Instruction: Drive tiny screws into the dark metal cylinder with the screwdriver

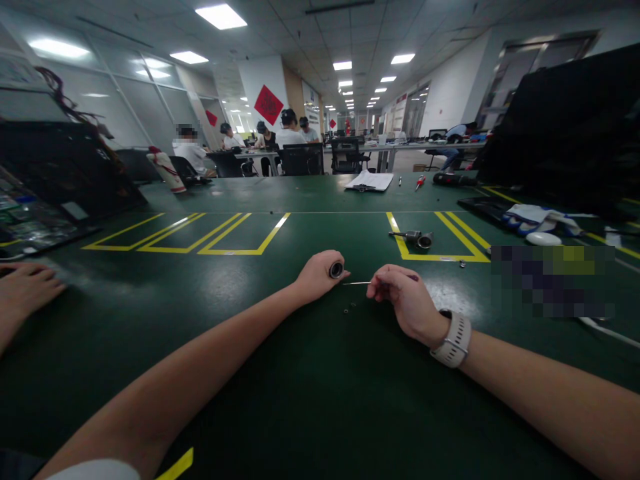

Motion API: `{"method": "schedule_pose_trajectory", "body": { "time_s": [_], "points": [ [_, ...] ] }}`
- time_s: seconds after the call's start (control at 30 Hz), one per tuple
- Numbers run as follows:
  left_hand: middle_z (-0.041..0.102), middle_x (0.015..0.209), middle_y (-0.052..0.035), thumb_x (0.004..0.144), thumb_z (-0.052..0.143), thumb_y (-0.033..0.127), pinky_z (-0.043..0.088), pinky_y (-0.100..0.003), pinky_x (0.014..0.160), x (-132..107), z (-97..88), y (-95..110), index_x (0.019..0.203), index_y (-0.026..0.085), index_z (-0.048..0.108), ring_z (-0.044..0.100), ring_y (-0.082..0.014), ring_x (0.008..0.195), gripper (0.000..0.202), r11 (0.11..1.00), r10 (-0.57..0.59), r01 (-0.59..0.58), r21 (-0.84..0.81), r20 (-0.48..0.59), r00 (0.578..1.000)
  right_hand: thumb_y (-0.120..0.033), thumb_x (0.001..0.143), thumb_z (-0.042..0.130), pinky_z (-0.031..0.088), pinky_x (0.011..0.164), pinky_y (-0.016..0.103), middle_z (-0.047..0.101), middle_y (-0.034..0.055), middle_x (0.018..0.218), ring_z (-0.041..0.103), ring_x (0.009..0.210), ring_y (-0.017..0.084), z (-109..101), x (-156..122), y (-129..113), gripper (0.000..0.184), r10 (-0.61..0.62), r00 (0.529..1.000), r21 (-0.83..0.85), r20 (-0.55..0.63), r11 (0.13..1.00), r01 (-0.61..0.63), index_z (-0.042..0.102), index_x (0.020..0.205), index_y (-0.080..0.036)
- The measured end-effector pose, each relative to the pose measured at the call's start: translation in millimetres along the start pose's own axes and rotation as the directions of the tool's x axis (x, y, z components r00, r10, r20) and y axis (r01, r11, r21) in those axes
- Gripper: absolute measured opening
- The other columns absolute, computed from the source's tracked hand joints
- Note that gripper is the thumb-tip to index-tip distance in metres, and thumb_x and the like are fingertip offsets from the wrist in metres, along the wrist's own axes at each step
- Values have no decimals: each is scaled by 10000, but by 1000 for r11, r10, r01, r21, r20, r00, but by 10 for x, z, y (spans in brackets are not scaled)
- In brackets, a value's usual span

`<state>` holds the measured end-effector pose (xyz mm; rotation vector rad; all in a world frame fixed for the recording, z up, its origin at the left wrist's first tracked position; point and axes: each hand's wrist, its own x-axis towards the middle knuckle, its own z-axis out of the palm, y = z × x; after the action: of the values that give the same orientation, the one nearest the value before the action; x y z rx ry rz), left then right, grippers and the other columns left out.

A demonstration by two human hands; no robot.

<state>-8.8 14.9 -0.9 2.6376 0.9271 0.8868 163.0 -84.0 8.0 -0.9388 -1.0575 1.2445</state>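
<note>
My left hand [319, 275] is closed around a hollow round metal part [336, 270], whose dark ringed opening faces me. In my right hand [400, 297] is a thin-shafted tool [357, 283] like a fine screwdriver, its dark handle mostly hidden by the fingers. The shaft points left and its tip is close to the left hand, just below the metal part; whether they touch I cannot tell. Two tiny dark pieces, one of them a small ring [346, 311], lie on the green table [310, 373] below the tool.
Metal parts [424, 241] lie in a yellow-taped area [440, 258], with a small piece [463, 264] nearby. Another person's hand [30, 287] rests at left. Farther back are a clipboard [370, 181], a red screwdriver [421, 181] and gloves [540, 219]. A dark monitor [565, 127] stands right.
</note>
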Motion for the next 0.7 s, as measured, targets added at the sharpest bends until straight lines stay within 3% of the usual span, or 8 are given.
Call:
{"method": "schedule_pose_trajectory", "body": {
  "time_s": [0.13, 0.33, 0.57, 0.7],
  "points": [
    [505, 775, -5, 694, 594, 190, 408, -270, 636, -1, -16, -5, 789, 162, 498, 487, -145, 713, 137, 1000, 16, -16, -25, 15, 1000, -222, 740, 518, 361, 572, 292, 603, 7, 573, 507, 569, 137, 8, -2, -9, 169, -20, 999, 20, -26, 1000, 20, 590, 591, -187],
    [523, 912, -36, 696, 542, 106, 437, -320, 782, 19, -13, -18, 927, 168, 504, 511, -173, 871, 242, 998, 22, -19, -68, 47, 999, -243, 753, 539, 378, 602, 291, 621, 10, 653, 525, 630, 142, 21, -19, -3, 126, -64, 998, 15, 3, 998, 64, 605, 662, -186],
    [501, 800, 9, 645, 685, 239, 399, -252, 583, 22, -9, 19, 820, 170, 440, 481, -131, 685, 309, 987, -132, 134, -91, 32, 991, -248, 785, 529, 398, 628, 298, 614, 12, 712, 531, 676, 146, 16, -37, 4, 124, -107, 993, -51, 58, 993, 110, 606, 704, -193],
    [510, 757, 25, 676, 673, 275, 374, -234, 552, 23, -1, 21, 842, 171, 442, 479, -116, 642, 303, 983, -138, 146, -112, 73, 988, -273, 802, 522, 408, 640, 302, 611, 15, 745, 531, 691, 147, 22, -46, 2, 136, -112, 990, -167, 85, 978, 125, 599, 728, -188]
  ]
}}
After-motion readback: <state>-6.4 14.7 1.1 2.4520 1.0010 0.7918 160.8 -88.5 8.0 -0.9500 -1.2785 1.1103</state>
